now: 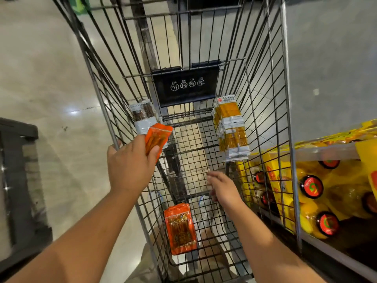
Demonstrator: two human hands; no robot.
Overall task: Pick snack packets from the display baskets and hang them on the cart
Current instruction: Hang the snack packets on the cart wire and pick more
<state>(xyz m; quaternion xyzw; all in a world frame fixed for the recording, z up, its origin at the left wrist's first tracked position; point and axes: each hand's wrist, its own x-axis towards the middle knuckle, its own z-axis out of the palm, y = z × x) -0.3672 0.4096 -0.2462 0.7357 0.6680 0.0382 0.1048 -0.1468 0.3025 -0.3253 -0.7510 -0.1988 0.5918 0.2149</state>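
My left hand (130, 162) is raised to the left wall of the cart (189, 137), fingers (154, 153) pinching an orange packet (157, 135) by its lower half. That leaves its top edge free, I judge, to catch a wire just beside the brown-and-silver packets (141, 116) hung there. Lower on that wall hangs a bunch of orange packets (180, 228). My right hand (224, 188) reaches into the cart with loose, empty fingers, perhaps to steady it. Yellow packets (232, 131) hang on the right wall; beyond it, a shelf holds bottles (311, 186).
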